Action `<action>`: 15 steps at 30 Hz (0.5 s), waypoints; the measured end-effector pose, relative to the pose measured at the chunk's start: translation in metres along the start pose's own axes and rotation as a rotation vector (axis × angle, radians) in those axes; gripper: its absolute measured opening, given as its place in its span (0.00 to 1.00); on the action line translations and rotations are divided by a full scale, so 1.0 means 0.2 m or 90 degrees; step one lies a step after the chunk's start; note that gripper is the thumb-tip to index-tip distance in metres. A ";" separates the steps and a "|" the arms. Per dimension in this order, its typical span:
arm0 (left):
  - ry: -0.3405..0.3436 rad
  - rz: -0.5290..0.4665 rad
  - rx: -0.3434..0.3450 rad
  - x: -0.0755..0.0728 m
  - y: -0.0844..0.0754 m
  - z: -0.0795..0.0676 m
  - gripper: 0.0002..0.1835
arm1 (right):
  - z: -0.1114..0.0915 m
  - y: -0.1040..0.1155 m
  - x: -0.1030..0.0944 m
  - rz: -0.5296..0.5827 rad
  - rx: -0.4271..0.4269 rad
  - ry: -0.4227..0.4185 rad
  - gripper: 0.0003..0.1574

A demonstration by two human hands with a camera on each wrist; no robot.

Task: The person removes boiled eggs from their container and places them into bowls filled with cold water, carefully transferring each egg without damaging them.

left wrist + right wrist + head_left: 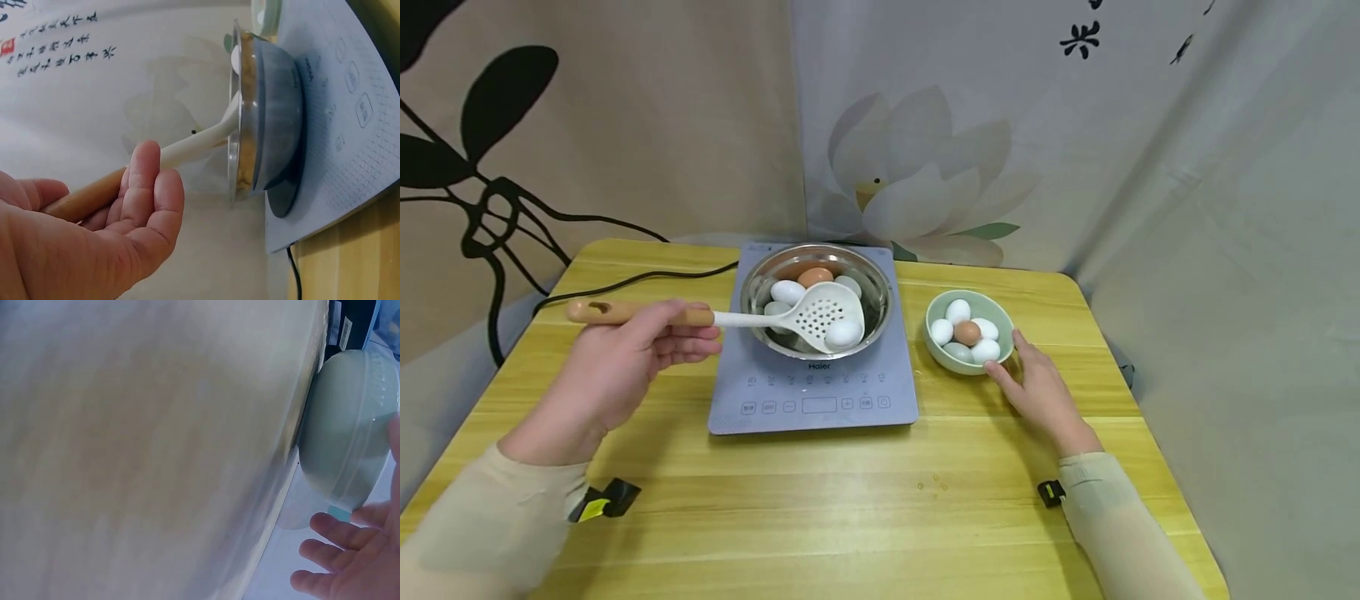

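My left hand (632, 358) grips the wooden handle of a white slotted spoon (745, 320), also plain in the left wrist view. On the spoon's perforated head lies a white egg (844, 333), above the near part of a steel bowl (880, 292). Other eggs sit inside that bowl, among them a brown egg (815, 277) and a white egg (787, 292). At the right, my right hand (1041, 392) holds the side of a pale green bowl (934, 354), thumb and a finger at its wall, other fingers spread. Several white eggs and a brown egg (967, 333) fill it.
Beneath the steel bowl is a flat induction cooker (737, 404) with a touch panel. Its black cable (647, 275) runs left over the wooden table (820, 517). A few droplets (934, 483) dot the tabletop. Printed curtains (925, 50) hang behind and to the right.
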State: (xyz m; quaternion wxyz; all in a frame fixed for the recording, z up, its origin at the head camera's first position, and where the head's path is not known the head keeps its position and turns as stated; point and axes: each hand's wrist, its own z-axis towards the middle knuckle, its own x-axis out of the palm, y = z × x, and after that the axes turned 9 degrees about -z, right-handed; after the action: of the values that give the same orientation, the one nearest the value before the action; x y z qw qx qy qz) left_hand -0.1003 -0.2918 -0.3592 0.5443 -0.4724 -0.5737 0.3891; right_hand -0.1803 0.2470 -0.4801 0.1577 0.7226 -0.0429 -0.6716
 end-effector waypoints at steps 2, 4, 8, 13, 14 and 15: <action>0.002 -0.026 -0.001 -0.01 0.00 0.00 0.19 | 0.00 0.00 0.00 0.000 0.002 -0.001 0.61; 0.008 -0.043 -0.002 -0.02 0.00 0.01 0.19 | 0.00 0.00 0.00 0.001 0.003 -0.001 0.62; 0.018 -0.060 -0.008 -0.04 0.00 0.01 0.19 | 0.00 -0.01 0.01 0.000 0.003 -0.007 0.62; 0.027 -0.088 -0.015 -0.05 0.00 0.00 0.20 | 0.00 -0.01 0.01 -0.017 0.004 -0.005 0.61; 0.029 -0.093 -0.015 -0.06 0.00 0.00 0.21 | 0.01 -0.01 0.00 -0.020 0.004 -0.006 0.61; 0.030 -0.095 -0.015 -0.06 0.00 0.00 0.21 | 0.01 -0.01 0.00 -0.024 0.003 -0.006 0.61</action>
State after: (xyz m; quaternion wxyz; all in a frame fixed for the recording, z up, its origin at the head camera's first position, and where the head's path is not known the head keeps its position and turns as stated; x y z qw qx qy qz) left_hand -0.1012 -0.3030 -0.3620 0.5798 -0.4436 -0.5990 0.3291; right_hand -0.1816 0.2486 -0.4809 0.1429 0.7206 -0.0317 -0.6777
